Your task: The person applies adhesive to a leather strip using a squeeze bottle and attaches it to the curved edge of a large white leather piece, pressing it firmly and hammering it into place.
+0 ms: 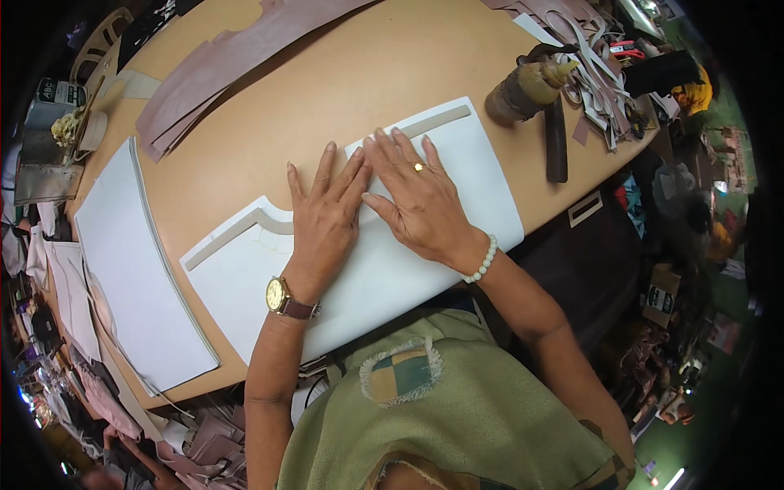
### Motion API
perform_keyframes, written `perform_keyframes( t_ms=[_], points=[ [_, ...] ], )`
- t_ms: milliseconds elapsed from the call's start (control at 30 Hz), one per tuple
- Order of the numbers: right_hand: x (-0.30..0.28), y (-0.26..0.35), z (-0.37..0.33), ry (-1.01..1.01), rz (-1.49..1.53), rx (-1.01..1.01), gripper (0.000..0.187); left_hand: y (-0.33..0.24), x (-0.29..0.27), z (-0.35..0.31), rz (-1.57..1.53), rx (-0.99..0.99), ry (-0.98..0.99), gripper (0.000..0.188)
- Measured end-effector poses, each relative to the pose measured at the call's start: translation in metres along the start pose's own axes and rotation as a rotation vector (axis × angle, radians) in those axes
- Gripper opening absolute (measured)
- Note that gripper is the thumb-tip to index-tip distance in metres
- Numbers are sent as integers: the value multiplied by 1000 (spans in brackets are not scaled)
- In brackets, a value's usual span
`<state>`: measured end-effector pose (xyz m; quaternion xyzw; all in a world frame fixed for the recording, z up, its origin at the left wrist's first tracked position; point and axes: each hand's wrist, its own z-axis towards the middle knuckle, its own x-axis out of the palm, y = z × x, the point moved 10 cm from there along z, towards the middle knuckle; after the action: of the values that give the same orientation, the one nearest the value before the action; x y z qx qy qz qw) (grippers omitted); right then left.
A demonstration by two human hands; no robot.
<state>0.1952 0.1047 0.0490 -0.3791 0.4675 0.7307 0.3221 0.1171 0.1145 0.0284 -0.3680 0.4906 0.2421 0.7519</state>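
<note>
A large white leather-like panel (392, 282) lies on the tan table in front of me and overhangs its near edge. Grey strips run along its far border: one angled strip (233, 234) left of my hands, and a straight strip (441, 120) right of them. My left hand (329, 214), with a watch at the wrist, rests palm down on the panel, fingers spread across its far edge. Beside it, my right hand (418, 196) also lies flat, its fingers over the border where the straight strip begins. The fingertips of both hands nearly meet. Whatever is under the palms is hidden.
A stack of cut white panels (139, 261) lies at the left. Mauve-brown cut pieces (216, 77) spread across the far side. A stained bottle with a yellowish nozzle (523, 88) and a dark bar (556, 143) are at the right, near a heap of scrap strips (592, 90).
</note>
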Motion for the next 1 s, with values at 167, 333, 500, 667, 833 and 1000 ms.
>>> perform_keyframes(
  t_ms=[167, 333, 500, 667, 833, 1000],
  points=[
    [10, -10, -14, 56, -88, 62, 60, -1, 0, 0, 65, -10, 5, 47],
    [15, -12, -12, 68, -86, 34, 60, -2, 0, 0, 52, -16, 7, 49],
    [15, -20, -10, 89, -76, 7, 59, -1, 1, 0, 65, -37, 24, 47],
    [7, -26, -10, 85, -97, -15, 60, -1, 1, 0, 67, -34, 17, 47],
    [-5, -33, -9, 3, -172, 18, 60, -1, 0, 0, 75, -44, 34, 47],
    [-16, -38, -3, -79, -259, 13, 58, 0, 1, 0, 59, -53, 42, 45]
  ],
)
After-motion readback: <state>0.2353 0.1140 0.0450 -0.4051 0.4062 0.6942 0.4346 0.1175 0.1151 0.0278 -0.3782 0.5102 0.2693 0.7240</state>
